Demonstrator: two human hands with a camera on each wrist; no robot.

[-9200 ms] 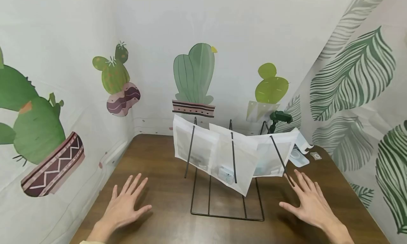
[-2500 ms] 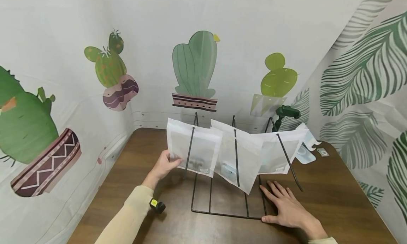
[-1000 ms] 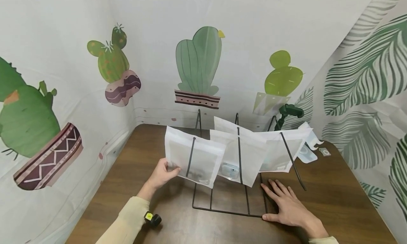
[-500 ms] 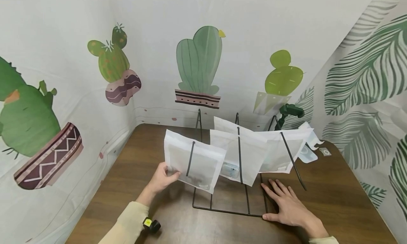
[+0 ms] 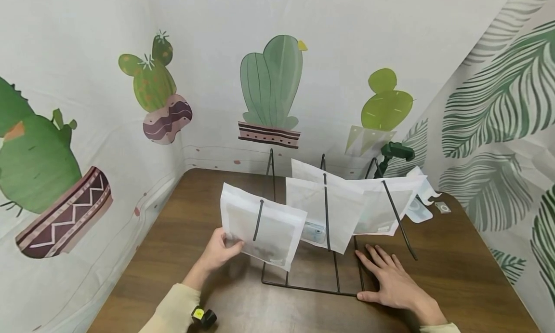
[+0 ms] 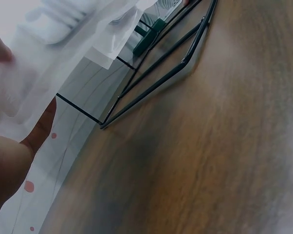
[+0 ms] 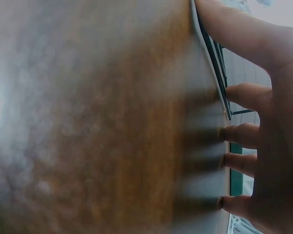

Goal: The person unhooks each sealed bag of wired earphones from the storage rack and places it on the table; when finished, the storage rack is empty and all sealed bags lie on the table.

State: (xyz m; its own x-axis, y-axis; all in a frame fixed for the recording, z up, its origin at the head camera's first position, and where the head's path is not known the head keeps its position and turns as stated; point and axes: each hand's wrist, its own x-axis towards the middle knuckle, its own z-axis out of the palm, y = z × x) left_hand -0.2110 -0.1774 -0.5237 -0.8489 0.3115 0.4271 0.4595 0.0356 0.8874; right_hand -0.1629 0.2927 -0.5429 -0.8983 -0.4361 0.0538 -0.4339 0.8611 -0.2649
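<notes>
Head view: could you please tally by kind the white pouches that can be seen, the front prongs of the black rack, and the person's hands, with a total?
White pouches in view: 4 (two overlap in the middle)
Front prongs of the black rack: 3
Hands (left hand, right hand): 2
Total: 9

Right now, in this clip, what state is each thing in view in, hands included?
Wire rack, standing on the table
Left bag, on the rack, tilted; sealed or not, cannot tell
Front middle bag, hanging on the rack
Back middle bag, hanging, mostly covered
Right bag, hanging on the rack
Left hand, pinching the left bag's side
Right hand, spread at the rack's base
Green holder, behind the rack
</notes>
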